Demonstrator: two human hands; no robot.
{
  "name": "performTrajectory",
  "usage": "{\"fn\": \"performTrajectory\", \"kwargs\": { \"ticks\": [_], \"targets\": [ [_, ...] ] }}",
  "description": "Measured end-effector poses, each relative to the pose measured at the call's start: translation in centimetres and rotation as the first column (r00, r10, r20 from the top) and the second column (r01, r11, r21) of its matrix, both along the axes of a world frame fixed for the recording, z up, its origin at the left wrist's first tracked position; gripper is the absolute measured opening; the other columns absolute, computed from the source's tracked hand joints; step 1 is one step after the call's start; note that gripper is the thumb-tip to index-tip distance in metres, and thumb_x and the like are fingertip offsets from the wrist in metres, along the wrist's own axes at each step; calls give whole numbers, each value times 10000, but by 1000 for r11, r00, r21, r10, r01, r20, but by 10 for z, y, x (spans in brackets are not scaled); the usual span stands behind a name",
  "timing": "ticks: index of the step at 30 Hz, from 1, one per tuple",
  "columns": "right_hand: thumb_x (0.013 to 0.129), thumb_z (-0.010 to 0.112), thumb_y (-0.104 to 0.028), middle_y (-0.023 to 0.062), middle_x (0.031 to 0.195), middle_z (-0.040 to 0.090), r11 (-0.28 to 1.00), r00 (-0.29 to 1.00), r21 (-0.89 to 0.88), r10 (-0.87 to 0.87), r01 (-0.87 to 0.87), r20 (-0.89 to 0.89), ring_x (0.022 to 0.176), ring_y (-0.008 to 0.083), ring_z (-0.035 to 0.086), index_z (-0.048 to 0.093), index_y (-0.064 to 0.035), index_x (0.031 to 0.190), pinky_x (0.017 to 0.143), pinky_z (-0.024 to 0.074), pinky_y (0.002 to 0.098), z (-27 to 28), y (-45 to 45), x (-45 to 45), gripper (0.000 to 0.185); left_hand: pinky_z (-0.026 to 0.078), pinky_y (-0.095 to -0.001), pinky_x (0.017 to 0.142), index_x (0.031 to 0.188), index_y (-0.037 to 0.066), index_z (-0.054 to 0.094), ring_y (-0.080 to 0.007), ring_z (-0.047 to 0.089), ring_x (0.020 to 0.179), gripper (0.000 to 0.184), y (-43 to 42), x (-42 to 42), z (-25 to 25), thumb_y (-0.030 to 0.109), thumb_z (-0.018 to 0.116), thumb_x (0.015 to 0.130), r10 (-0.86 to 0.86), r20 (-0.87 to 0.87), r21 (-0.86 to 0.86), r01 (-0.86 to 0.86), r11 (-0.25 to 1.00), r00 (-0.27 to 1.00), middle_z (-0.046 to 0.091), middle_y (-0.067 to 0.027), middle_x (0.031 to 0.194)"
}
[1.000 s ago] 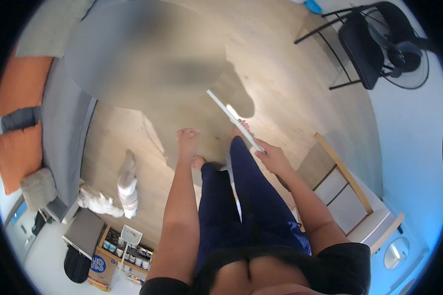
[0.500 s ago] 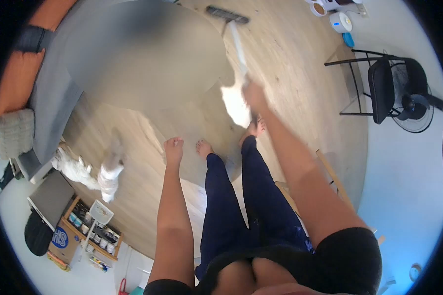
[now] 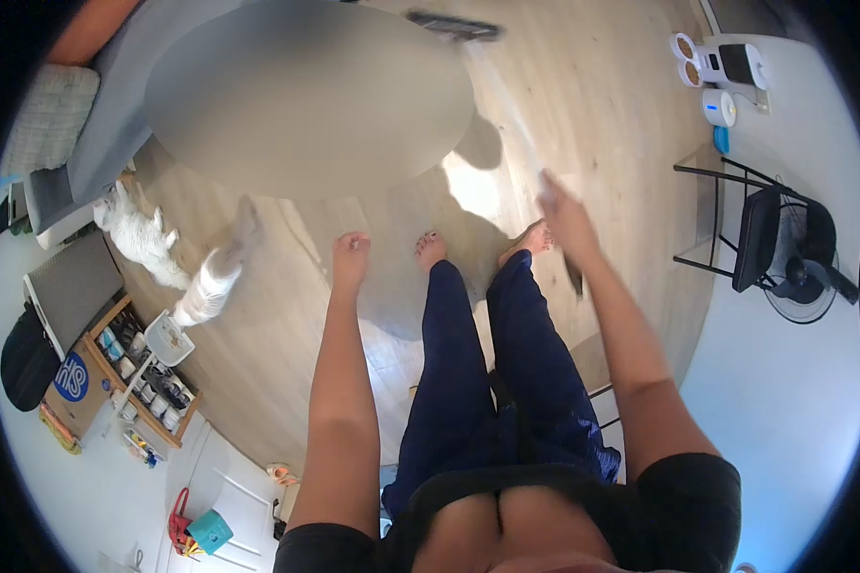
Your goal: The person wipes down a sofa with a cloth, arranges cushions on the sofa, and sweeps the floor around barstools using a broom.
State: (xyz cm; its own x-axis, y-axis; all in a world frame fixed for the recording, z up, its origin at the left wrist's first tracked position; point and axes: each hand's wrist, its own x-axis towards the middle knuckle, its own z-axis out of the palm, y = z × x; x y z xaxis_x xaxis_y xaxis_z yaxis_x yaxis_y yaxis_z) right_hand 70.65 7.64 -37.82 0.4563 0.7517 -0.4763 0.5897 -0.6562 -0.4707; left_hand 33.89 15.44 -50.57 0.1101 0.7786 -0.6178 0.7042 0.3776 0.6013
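Note:
My right hand (image 3: pixel 568 222) is wrapped round the handle of a broom (image 3: pixel 455 26). The pale handle, smeared by motion, slants up and to the left to a dark, wide head on the floor at the top of the view. Its lower end sticks out below my fist, near my right foot. My left hand (image 3: pixel 351 250) hangs in front of my left leg with the fingers curled in. Nothing shows in it, and it touches nothing. A large blurred oval hides the floor left of the broom head.
Two white furry animals, one stretched out (image 3: pixel 141 234) and one bent over (image 3: pixel 210 285), are on the left. Near them are a long-handled dustpan (image 3: pixel 169 340) and a wooden shelf (image 3: pixel 143 377). A black folding chair (image 3: pixel 757 229), a fan (image 3: pixel 801 275) and pet bowls (image 3: pixel 686 59) line the right.
The view has shifted, so furniture and animals appear displaced. My right hand and the broom have moved right in the picture, the handle now more slanted. My left hand stays curled.

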Motion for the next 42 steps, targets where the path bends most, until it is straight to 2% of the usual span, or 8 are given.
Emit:
{"fn": "performTrajectory", "kwargs": {
  "ticks": [9,14,15,18,22,23,29,42],
  "targets": [
    [817,423,-117,221,694,619,970,957,-105,-233,217,-175,556,311,628,427,9,1230,504,516,395,-70,109,-26,432,432,-285,764,970,5,598,-152,558,836,307,-43,-53,-1,279,584,831,124,-43,-238,-131,962,991,612,-64,878],
    [803,531,-96,259,907,599,972,945,-131,149,-193,-292,933,394,578,438,-24,1261,816,457,455,0,25,-184,473,433,-281,775,977,12,593,-153,561,841,298,-79,-63,-41,277,573,842,31,-9,-227,-32,973,999,611,-68,884],
    [808,529,-112,257,862,601,922,937,244,333,-300,-103,884,386,592,459,-30,1245,781,466,463,-24,-3,-197,450,434,-281,778,979,7,592,-155,562,843,298,-80,-66,-47,274,566,848,-11,51,-158,19,987,999,612,-72,884],
    [810,515,-114,263,810,598,943,845,-11,293,-333,-447,814,399,598,464,-39,1245,755,469,471,28,-4,-183,445,435,-286,782,989,0,588,-163,567,848,300,-41,-35,1,268,552,857,-33,45,-154,39,987,998,616,-84,898],
    [830,506,-127,248,810,601,955,967,-199,185,-219,-177,736,396,600,444,-84,1278,689,482,440,46,-1,-123,454,436,-292,790,1003,0,588,-174,571,864,310,-1,-20,18,272,550,860,95,92,-150,-80,985,991,622,-94,915],
    [833,510,-128,261,761,596,943,946,107,302,-314,115,716,392,599,430,-73,1292,650,476,444,3,-23,-91,469,435,-292,793,1008,2,589,-175,572,869,313,1,-21,15,277,551,861,99,82,-148,-86,985,992,624,-94,920],
    [836,533,-129,63,533,519,890,911,-277,-401,362,-100,409,136,482,402,-48,1324,395,421,298,8,11,12,512,429,-293,811,1027,8,586,-179,567,900,328,-6,-52,5,289,557,859,183,-1,-197,-179,964,983,623,-91,946],
    [897,523,-175,-14,630,442,785,608,-596,-394,-168,-689,447,63,404,356,-197,1367,369,378,231,120,19,-207,499,423,-295,829,1022,11,590,-176,564,915,329,-38,-92,3,290,572,848,398,49,-281,-369,886,916,622,-91,952]
  ]
}}
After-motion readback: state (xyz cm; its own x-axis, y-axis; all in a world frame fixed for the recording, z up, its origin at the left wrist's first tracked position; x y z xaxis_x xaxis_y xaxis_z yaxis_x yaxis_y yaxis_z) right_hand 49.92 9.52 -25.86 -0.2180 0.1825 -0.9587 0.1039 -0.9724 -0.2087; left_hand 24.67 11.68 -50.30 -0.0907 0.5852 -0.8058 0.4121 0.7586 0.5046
